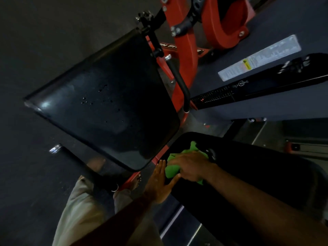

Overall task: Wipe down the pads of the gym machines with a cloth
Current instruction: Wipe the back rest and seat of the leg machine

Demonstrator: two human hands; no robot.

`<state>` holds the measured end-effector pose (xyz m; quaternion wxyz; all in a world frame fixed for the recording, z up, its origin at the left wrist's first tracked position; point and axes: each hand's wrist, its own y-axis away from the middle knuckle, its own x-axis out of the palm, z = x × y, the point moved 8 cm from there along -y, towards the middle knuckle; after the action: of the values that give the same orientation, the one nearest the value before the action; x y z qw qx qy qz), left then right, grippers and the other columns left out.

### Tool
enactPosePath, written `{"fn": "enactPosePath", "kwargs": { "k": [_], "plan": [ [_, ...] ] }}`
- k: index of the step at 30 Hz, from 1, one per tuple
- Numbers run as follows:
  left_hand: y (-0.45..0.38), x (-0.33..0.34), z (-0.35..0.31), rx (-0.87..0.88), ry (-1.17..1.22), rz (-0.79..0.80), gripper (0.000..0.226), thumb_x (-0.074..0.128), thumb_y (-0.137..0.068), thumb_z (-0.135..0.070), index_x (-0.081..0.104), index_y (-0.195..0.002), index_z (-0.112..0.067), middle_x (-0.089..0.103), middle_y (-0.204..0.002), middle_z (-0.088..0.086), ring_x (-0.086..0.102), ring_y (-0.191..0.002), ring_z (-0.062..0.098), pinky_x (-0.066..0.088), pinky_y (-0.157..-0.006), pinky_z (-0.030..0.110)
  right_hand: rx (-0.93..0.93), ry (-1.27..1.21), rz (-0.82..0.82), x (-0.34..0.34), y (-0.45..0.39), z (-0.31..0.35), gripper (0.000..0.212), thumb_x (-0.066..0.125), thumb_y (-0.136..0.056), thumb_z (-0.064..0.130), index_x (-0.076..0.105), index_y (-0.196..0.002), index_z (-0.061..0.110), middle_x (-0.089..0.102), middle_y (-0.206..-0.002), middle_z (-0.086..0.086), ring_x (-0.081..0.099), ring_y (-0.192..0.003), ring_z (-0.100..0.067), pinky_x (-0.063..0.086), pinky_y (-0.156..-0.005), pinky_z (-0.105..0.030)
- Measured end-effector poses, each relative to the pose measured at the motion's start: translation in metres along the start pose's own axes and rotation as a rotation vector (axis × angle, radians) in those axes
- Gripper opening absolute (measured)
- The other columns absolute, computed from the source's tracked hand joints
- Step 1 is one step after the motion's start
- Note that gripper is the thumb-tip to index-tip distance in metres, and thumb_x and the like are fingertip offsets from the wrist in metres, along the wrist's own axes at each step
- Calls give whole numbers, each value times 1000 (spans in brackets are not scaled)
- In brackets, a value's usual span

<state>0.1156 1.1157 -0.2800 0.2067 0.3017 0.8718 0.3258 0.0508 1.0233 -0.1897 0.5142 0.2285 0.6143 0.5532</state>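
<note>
A black back pad (252,174) of a red gym machine runs from the centre to the lower right. My right hand (190,167) holds a bunched green cloth (173,170) against the pad's lower end. My left hand (160,183) lies flat with straight fingers against that pad's left edge, beside the cloth. A black seat pad (106,102) with small droplets on it fills the middle left.
The red machine frame (188,55) and a black handle bar (179,80) stand behind the seat pad. A weight stack cover with a white label (259,57) is at the right. My bare feet (134,181) and light trousers stand on the dark floor below the seat.
</note>
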Motion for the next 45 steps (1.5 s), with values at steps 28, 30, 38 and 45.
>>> {"fn": "enactPosePath", "kwargs": {
  "k": [28, 30, 38, 45],
  "plan": [
    [58, 2, -151, 367, 163, 42, 125, 13, -62, -106, 20, -162, -31, 14, -170, -8, 11, -156, 10, 8, -124, 22, 751, -106, -567, -69, 245, -87, 43, 53, -94, 28, 60, -136, 29, 55, -143, -2, 48, -135, -32, 30, -113, -41],
    [65, 0, -175, 407, 164, 33, 121, 15, -64, -105, 23, -161, -32, 17, -169, -8, 13, -156, 8, 11, -127, 27, 970, -216, -614, -66, 279, -94, 63, 52, -91, 27, 41, -152, 40, 39, -159, 3, 35, -146, -32, 27, -117, -53],
    [104, -16, -285, 717, 204, 66, 64, 35, -92, -74, 26, -150, -48, 27, -164, -17, 21, -152, 0, 18, -127, 32, 957, -653, -1031, -34, 305, -65, 65, 46, -89, 35, 34, -152, 42, 25, -166, 1, 27, -151, -40, 37, -114, -63],
    [119, -24, -305, 822, 26, 207, 49, 52, -103, -21, 42, -150, -18, 45, -156, 4, 41, -146, 17, 35, -120, 34, 1128, -881, -1285, -4, 324, -22, 69, 46, -94, 23, 27, -156, 45, 32, -162, -6, 46, -135, -36, 46, -106, -56]
  ]
}}
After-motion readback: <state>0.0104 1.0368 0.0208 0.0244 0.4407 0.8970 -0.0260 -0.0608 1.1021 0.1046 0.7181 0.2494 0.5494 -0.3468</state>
